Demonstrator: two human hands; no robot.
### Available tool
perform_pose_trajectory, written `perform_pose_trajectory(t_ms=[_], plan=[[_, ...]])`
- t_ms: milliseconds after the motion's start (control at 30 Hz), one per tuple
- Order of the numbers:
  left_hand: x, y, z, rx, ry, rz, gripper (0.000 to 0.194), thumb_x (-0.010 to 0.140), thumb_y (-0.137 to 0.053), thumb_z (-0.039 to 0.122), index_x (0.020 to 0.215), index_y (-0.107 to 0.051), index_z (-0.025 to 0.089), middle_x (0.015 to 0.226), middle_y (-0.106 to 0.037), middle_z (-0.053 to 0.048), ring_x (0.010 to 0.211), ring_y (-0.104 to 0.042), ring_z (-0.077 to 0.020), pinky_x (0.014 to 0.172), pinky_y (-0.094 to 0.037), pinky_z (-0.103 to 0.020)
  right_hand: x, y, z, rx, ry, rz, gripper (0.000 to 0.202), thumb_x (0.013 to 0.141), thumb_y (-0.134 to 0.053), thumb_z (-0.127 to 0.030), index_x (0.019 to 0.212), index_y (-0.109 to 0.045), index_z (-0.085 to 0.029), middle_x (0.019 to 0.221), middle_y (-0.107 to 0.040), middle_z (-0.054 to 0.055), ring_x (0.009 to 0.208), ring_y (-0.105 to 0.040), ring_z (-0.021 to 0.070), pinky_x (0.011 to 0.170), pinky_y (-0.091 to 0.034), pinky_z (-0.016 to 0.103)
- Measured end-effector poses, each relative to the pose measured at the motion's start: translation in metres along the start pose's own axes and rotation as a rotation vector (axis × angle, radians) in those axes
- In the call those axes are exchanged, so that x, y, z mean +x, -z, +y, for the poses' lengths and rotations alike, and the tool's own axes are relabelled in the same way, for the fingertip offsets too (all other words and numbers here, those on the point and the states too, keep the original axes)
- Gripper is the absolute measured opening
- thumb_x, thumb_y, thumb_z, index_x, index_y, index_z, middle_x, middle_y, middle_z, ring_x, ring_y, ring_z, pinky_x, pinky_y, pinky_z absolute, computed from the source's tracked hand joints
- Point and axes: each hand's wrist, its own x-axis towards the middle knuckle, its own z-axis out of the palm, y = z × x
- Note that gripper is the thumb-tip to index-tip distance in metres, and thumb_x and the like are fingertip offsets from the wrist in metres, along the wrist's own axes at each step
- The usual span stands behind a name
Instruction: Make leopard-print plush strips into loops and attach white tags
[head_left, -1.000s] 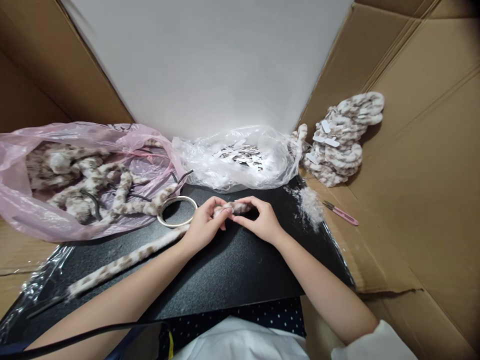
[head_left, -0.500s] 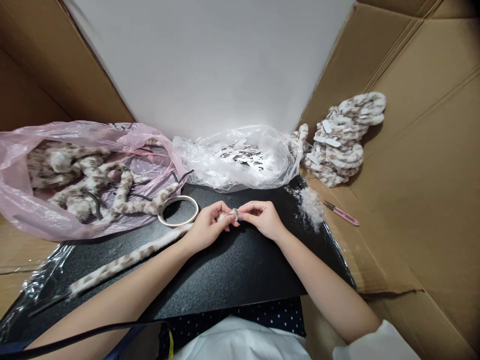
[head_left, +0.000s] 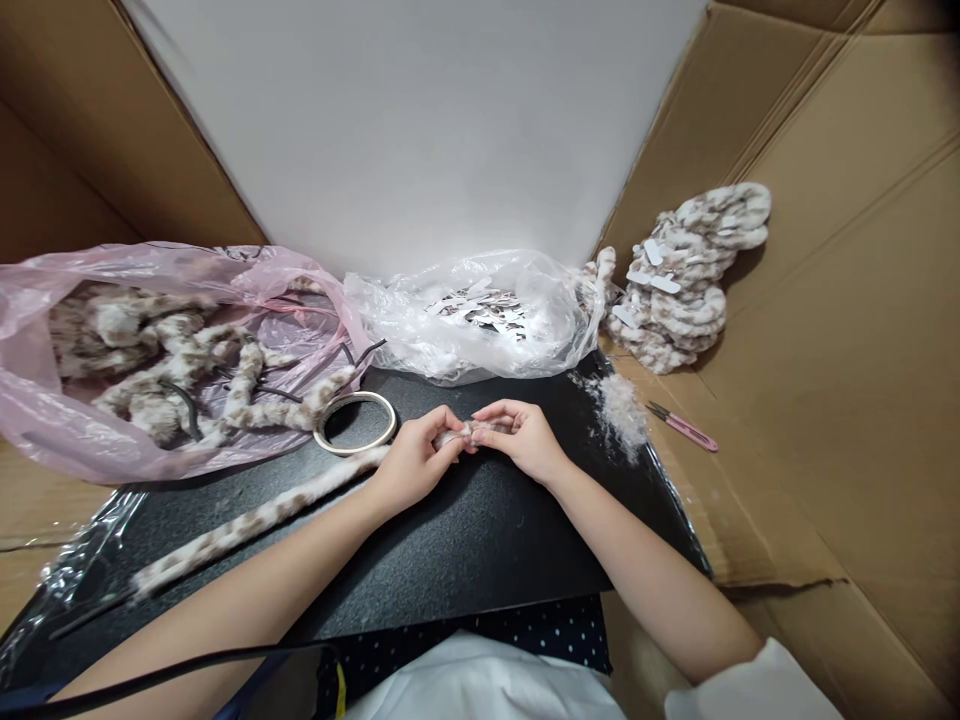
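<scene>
A furry cord (head_left: 247, 522), white with brown spots, runs across the black tabletop and under my left hand (head_left: 420, 455). A dark thin core sticks out of its lower left end. My left hand is closed on the cord's other end. My right hand (head_left: 525, 440) pinches the same furry end from the right, fingertips close to those of the left. Fingers hide most of the gripped part. Beside my left hand lies a roll of tape (head_left: 390, 425), next to the pink bag.
A pink plastic bag (head_left: 97, 462) of furry cords lies left, a clear bag (head_left: 405, 350) of white tags behind. Fluff (head_left: 622, 412), pink-handled thread snips (head_left: 686, 430) and a pile of tagged furry coils (head_left: 694, 270) are at right. Cardboard (head_left: 840, 330) walls flank the table.
My right fingers have shifted slightly and more of the furry cord shows between my hands. The cord's lower left end has slid a little to the left.
</scene>
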Motion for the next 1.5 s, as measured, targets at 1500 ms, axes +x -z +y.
perform_pose_trajectory(t_ms=[1500], plan=[[0.004,0.004,-0.003,0.015,-0.024,-0.013,0.016,0.092,-0.052,0.034,0.085,-0.048,0.020,0.081,-0.069,-0.002,0.078,-0.062,-0.0166,0.070,-0.045,-0.028,0.000,-0.004,0.009,-0.141,0.149,0.088,0.019,0.067,-0.075,-0.031,0.080,-0.076,-0.017,0.079,-0.075,0.007,0.070,-0.069,0.0194,0.068,-0.054,0.032]])
